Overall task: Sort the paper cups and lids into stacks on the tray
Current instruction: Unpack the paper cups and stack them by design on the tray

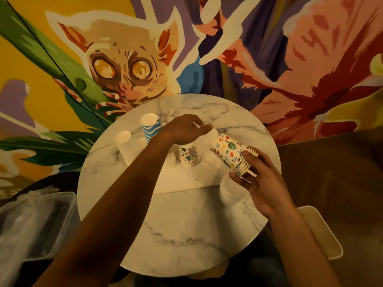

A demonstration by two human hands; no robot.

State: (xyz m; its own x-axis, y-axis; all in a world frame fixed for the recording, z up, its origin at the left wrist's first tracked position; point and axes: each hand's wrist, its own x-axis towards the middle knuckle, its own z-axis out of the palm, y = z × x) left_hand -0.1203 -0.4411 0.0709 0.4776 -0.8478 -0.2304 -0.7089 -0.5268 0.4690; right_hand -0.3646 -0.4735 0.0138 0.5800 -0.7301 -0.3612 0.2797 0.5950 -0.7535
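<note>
Right hand [261, 183] around nested, tapered printed paper cups [228, 152]

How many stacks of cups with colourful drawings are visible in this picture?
2. The first stack stands on the tray, beside the left forearm. The right hand holds the second stack, tilted. The forearm may hide more.

Round marble table [186, 235]; painted animal mural [124, 65] behind; clear plastic tub [41, 220] left; white bin [323, 230] right.
</note>
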